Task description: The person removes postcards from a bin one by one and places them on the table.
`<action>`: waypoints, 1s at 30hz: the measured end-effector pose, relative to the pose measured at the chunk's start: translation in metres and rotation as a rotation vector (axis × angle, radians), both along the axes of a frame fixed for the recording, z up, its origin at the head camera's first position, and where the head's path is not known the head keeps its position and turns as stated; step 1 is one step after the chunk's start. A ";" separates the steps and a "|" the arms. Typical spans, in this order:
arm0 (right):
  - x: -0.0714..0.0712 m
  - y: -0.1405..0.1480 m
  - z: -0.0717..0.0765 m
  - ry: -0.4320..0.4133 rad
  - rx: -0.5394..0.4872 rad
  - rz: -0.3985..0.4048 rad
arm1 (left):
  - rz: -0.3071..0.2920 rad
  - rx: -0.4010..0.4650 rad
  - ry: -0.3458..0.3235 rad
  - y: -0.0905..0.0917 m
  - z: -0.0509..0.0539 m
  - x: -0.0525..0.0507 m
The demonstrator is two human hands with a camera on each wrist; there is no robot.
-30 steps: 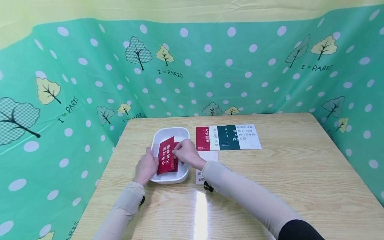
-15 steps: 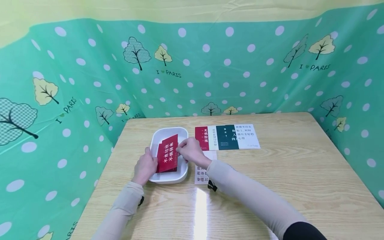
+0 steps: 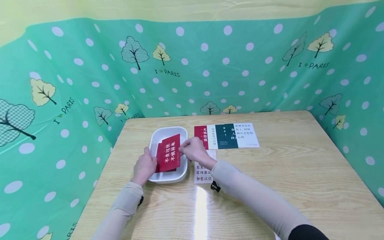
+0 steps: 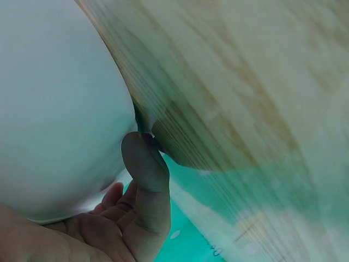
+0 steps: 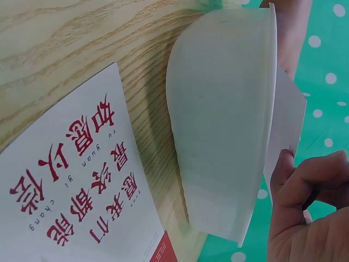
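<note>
Pinching a white-lettered red card (image 3: 169,156) by its right edge, the right hand (image 3: 195,150) is holding it tilted over another red card (image 3: 159,148) inside the white tub (image 3: 171,179), whose left rim the left hand (image 3: 144,167) is gripping.

The upper red card (image 3: 171,155) hides most of the lower red card (image 3: 159,147) in the white tub (image 3: 181,173). The right hand (image 3: 196,150) and sleeve (image 3: 243,186) cover part of the white card (image 3: 202,173) just beside the tub. Fine print on a dark green card (image 3: 223,136), near the table's (image 3: 300,160) far edge, is too small to read. The head view crops the table's near edge; the left wrist view crops the tub.
</note>
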State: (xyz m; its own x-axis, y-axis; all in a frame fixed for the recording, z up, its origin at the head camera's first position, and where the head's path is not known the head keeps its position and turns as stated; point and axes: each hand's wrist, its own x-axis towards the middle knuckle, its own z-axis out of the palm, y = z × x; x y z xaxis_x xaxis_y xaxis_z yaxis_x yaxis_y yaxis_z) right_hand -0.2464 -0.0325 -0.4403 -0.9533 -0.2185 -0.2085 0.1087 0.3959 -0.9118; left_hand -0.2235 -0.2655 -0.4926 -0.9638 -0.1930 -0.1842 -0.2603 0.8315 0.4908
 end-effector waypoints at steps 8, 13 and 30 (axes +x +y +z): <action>0.003 0.011 0.002 -0.004 -0.041 -0.012 | -0.002 -0.006 0.003 -0.001 0.002 0.000; 0.004 0.017 0.003 0.000 -0.037 -0.028 | -0.003 0.004 0.009 -0.001 0.003 -0.001; 0.009 0.037 0.004 -0.046 -0.045 -0.098 | -0.003 0.017 0.005 -0.001 0.003 0.001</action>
